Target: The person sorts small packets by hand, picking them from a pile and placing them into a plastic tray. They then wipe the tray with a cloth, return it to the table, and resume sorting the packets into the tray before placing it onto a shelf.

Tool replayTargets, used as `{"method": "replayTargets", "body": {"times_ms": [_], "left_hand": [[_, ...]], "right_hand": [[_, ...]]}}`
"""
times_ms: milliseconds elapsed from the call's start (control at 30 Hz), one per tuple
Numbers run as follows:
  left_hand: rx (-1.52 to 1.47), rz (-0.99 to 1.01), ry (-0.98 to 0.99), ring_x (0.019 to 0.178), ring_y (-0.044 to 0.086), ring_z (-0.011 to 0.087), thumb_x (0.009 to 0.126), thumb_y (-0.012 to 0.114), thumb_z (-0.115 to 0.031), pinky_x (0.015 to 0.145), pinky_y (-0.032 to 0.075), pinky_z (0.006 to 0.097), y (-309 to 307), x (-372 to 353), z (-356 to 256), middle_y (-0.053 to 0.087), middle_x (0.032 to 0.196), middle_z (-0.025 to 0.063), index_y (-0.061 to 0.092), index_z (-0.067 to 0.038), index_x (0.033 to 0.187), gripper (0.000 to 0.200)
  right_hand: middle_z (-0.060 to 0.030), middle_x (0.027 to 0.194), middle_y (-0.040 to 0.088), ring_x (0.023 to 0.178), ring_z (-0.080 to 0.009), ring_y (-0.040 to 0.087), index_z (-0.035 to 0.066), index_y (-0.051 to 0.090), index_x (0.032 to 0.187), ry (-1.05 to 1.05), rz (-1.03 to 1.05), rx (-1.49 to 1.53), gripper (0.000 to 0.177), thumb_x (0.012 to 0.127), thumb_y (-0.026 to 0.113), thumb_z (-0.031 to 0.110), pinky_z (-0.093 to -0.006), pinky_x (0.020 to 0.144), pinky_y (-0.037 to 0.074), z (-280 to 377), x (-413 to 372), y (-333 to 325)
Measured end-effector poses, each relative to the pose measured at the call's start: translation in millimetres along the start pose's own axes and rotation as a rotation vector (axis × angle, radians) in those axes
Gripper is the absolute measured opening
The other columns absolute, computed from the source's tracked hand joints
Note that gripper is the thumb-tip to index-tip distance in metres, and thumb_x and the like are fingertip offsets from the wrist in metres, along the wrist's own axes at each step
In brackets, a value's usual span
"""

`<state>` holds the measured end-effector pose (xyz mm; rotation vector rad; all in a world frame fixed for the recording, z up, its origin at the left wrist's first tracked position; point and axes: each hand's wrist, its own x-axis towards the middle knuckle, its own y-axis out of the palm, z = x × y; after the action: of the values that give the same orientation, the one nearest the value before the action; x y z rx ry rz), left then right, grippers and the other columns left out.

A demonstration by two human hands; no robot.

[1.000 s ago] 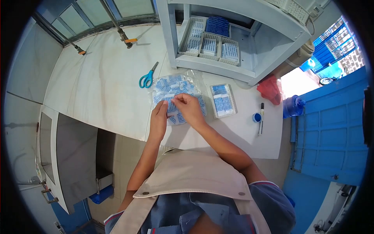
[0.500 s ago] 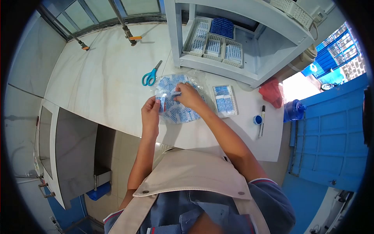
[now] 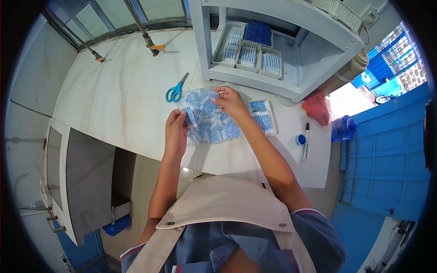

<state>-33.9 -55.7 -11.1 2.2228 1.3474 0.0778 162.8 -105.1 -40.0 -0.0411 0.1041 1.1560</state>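
Observation:
A clear plastic bag [image 3: 217,132] full of small white sachets printed in blue lies on the white counter. At its left side my left hand [image 3: 175,132] is closed, pinching a blue-printed sachet [image 3: 189,117] between thumb and fingers. My right hand [image 3: 232,102] is over the upper right of the bag, with its thumb and fingertips closed around what looks like another sachet [image 3: 212,95]. Just right of the bag stands a small white basket [image 3: 273,119] holding blue-and-white sachets.
Teal-handled scissors [image 3: 174,93] lie left of the bag. To the right are a marker [image 3: 306,143], a blue cap [image 3: 300,139] and a red cloth [image 3: 316,108]. A white shelf [image 3: 255,78] behind holds several baskets [image 3: 226,59]. Pipes with orange-handled valves [image 3: 157,47] stand at the back.
My right hand has moved up and slightly right, away from my left hand. My left hand has shifted slightly, and the sachet in it is now tilted. The bag's contents lie more exposed.

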Motion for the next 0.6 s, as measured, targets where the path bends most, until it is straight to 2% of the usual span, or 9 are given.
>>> {"method": "replayTargets", "body": {"times_ms": [33,67,200,267,300,367,467,533,600], "left_hand": [[0.022,0.007,0.002,0.075,0.059,0.0113,0.095,0.045,-0.01,0.067,0.049,0.0262,4,3,-1,0.061,0.088,0.0058,0.05,-0.005,0.096,0.007],[0.043,0.014,0.002,0.075,0.057,0.0093,0.095,0.045,-0.011,0.063,0.047,0.0235,8,5,0,0.059,0.087,0.004,0.049,-0.004,0.1,0.01],[0.141,0.05,-0.092,0.076,0.06,0.0119,0.095,0.044,-0.009,0.07,0.05,0.0272,11,14,21,0.062,0.09,0.0073,0.05,-0.005,0.095,0.007],[0.217,-0.004,-0.046,0.072,0.051,0.0063,0.094,0.047,-0.011,0.059,0.039,0.0208,6,17,35,0.057,0.086,0.0018,0.051,-0.006,0.097,0.008],[0.217,-0.023,-0.014,0.071,0.047,0.0042,0.093,0.047,-0.011,0.062,0.038,0.0207,15,11,31,0.055,0.084,-0.0012,0.052,-0.006,0.096,0.008],[0.192,-0.026,-0.014,0.072,0.047,0.0043,0.093,0.047,-0.011,0.063,0.038,0.0209,17,12,35,0.054,0.084,-0.0016,0.052,-0.006,0.096,0.007],[0.147,-0.009,-0.022,0.073,0.048,0.0053,0.093,0.048,-0.011,0.066,0.038,0.0215,16,14,34,0.054,0.084,-0.0016,0.052,-0.007,0.095,0.007],[0.13,0.017,-0.035,0.073,0.049,0.0064,0.093,0.048,-0.011,0.067,0.039,0.022,20,13,28,0.054,0.084,-0.0012,0.052,-0.007,0.095,0.006],[0.105,0.026,-0.01,0.077,0.055,0.0111,0.093,0.045,-0.008,0.077,0.047,0.0284,23,14,19,0.058,0.086,0.003,0.051,-0.006,0.095,0.006]], "right_hand": [[-0.0026,0.079,0.061,0.067,-0.0087,0.058,0.004,0.053,0.106,0.135,0.028,0.134,0.027,0.082,0.066,0.008,-0.0201,0.053,0.043,6,-2,-2],[-0.0026,0.079,0.061,0.067,-0.0087,0.058,0.004,0.053,0.106,0.133,0.027,0.134,0.027,0.082,0.066,0.008,-0.0201,0.053,0.043,7,-3,-1],[-0.0024,0.078,0.061,0.063,-0.0082,0.057,0.004,0.055,0.102,0.141,-0.023,0.156,0.023,0.083,0.066,0.008,-0.0197,0.05,0.04,1,-5,3],[-0.0023,0.078,0.061,0.062,-0.0083,0.057,0.003,0.056,0.101,0.131,-0.02,0.185,0.021,0.083,0.067,0.009,-0.0198,0.051,0.041,-1,-4,2],[-0.0021,0.078,0.061,0.062,-0.0078,0.056,0.003,0.058,0.098,0.136,-0.013,0.218,0.019,0.082,0.067,0.009,-0.0198,0.051,0.04,1,-6,1],[-0.0018,0.078,0.061,0.062,-0.0074,0.055,0.003,0.059,0.096,0.143,-0.004,0.25,0.017,0.082,0.067,0.009,-0.0199,0.052,0.039,7,-9,0],[-0.0008,0.077,0.06,0.062,-0.0065,0.051,0.002,0.06,0.093,0.126,-0.064,0.097,0.015,0.082,0.067,0.009,-0.0201,0.053,0.039,13,-12,-4],[0.0006,0.076,0.058,0.063,-0.0058,0.047,0.003,0.06,0.093,0.028,-0.086,0.261,0.013,0.083,0.066,0.01,-0.0201,0.055,0.038,17,-15,-7],[0.0008,0.076,0.057,0.064,-0.0061,0.048,0.004,0.06,0.093,-0.002,-0.125,0.225,0.012,0.084,0.065,0.01,-0.0203,0.056,0.038,23,-16,-11]]}}
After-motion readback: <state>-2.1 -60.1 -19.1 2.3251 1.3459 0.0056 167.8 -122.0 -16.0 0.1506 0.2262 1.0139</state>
